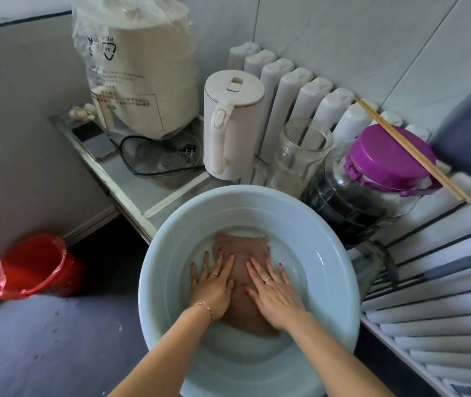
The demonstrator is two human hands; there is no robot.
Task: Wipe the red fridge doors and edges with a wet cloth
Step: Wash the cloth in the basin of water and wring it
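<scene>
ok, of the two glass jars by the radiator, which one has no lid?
The clear empty glass jar beside the white electric kettle: its mouth is open. The dark-filled glass jar right of it wears a purple lid.

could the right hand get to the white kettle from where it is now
Probably yes. The right hand lies flat on the cloth in the basin, holding nothing. The kettle stands just beyond the basin's far rim, handle facing this way, with nothing between.
</scene>
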